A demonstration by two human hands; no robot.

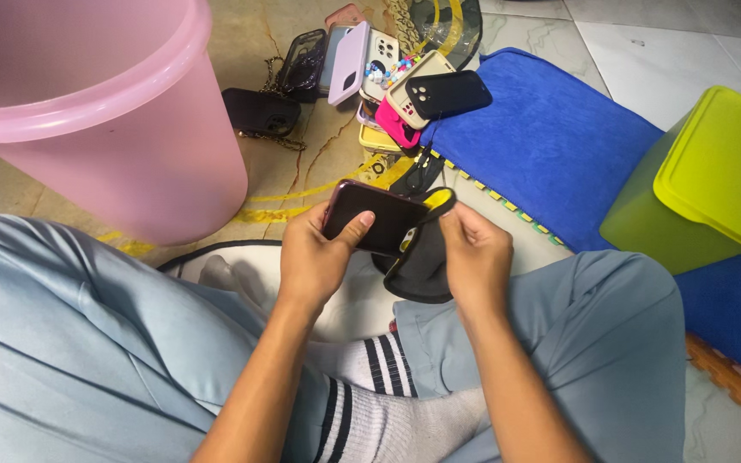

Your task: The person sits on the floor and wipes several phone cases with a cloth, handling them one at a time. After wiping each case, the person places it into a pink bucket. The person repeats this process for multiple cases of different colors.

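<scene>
At the centre of the frame, above the lap, the left hand (315, 257) clamps the dark phone (370, 219) thumb-on-top, steadying it, while the right hand (473, 257) pinches a dark cloth (422, 266) against its edge — both grips closed.

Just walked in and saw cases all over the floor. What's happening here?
A person sits on the floor, left hand holding a dark phone case, thumb across it. The right hand presses a dark cloth against the case's end. A pile of phone cases lies ahead, between a pink bucket and a blue cushion.
</scene>
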